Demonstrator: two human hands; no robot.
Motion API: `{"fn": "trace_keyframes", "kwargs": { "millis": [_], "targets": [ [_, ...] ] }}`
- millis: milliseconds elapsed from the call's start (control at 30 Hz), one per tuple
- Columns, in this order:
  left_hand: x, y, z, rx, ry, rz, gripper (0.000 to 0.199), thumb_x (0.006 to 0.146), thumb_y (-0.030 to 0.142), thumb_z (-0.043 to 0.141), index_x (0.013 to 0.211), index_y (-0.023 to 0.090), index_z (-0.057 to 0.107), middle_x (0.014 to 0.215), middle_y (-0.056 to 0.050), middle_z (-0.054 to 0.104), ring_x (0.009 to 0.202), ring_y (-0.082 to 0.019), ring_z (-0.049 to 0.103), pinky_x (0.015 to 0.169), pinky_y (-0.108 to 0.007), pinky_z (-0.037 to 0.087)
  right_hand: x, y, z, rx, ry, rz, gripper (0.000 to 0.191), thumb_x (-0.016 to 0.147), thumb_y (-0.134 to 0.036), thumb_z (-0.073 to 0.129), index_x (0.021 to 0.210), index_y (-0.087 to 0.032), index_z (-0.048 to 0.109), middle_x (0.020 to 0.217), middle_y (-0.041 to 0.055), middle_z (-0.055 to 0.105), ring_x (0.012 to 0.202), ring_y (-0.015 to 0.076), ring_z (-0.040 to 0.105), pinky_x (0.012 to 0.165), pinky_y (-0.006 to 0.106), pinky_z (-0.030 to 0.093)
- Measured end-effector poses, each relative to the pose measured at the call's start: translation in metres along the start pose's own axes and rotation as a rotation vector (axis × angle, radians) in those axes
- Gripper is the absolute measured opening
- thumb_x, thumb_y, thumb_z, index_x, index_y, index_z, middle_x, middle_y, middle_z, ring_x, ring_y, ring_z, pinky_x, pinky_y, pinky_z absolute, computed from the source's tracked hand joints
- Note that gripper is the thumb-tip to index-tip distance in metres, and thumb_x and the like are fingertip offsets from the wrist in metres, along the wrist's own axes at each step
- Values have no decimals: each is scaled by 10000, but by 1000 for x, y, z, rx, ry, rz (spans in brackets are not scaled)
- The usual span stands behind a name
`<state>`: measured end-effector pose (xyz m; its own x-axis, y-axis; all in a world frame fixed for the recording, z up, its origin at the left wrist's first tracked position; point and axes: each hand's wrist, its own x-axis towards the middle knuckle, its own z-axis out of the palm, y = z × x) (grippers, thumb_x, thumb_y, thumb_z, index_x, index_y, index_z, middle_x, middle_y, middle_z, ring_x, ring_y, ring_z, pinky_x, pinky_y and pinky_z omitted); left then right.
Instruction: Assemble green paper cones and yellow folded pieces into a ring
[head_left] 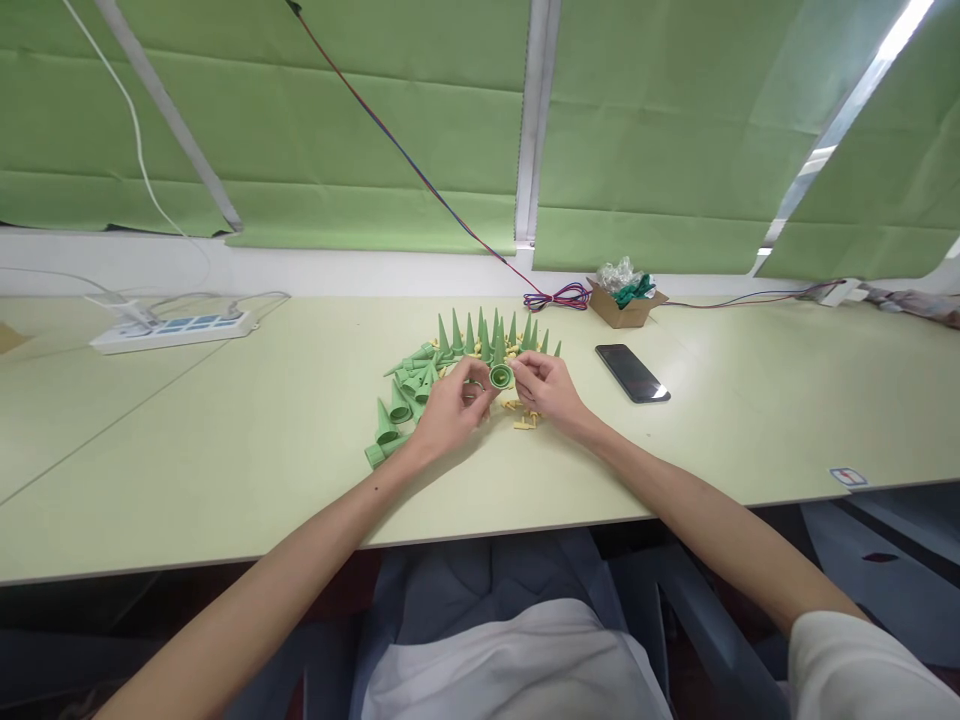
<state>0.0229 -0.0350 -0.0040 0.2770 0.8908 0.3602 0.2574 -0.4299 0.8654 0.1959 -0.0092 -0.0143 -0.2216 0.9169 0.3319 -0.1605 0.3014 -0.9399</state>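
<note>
A green cone-shaped piece [501, 377] is between my two hands, its round open end facing me. My left hand [454, 408] has its fingers closed round the piece's left side. On its right side, my right hand [549, 388] has thumb and fingers pinched together at the rim; whatever they pinch is too small to make out. Green cones [454, 332] stand upright in a group behind my hands, with small yellow parts among them. More green cones [385, 424] lie or lean to the left of my left hand. Small yellow pieces [525, 424] lie on the table below my right hand.
The pale table [300, 450] has a black phone [632, 373] on the right and a small cardboard box [621, 312] of plastic and green material behind it. A coiled red-blue cable [559, 297] lies near the wall. At the back left is a white power strip [176, 331].
</note>
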Motion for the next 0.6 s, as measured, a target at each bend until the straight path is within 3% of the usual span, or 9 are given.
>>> {"fn": "trace_keyframes", "kwargs": {
  "millis": [133,333,467,600],
  "targets": [
    [3,-1,-1,-155,-7,-62,302,856,457,693,869,214,515,708,8,600,521,-123,570,487,-249,446,-1,-3,0,-8,43,-40,478,766,-643,724,753,-198,551,473,-87,394,388,61,331,377,228,262],
    [8,-1,-3,-457,-156,-241,453,892,590,605,785,151,599,759,-72,662,554,-141,607,471,-262,478,-2,-4,-1,-66,67,-58,455,790,-635,707,775,-202,568,524,-66,447,399,66,359,388,235,277],
    [9,-1,-4,-648,-185,-406,418,883,552,650,798,150,575,733,-84,686,544,-132,600,466,-244,465,-4,-4,1,-92,40,-39,459,788,-648,694,783,-204,580,551,-49,476,429,79,389,396,239,290],
    [9,1,-5,-712,-177,-448,402,856,510,703,726,166,541,613,-46,626,590,-143,607,465,-225,438,-4,-2,2,-110,12,-57,433,805,-627,687,800,-201,604,574,-37,491,456,88,408,409,240,311]
  ]
}}
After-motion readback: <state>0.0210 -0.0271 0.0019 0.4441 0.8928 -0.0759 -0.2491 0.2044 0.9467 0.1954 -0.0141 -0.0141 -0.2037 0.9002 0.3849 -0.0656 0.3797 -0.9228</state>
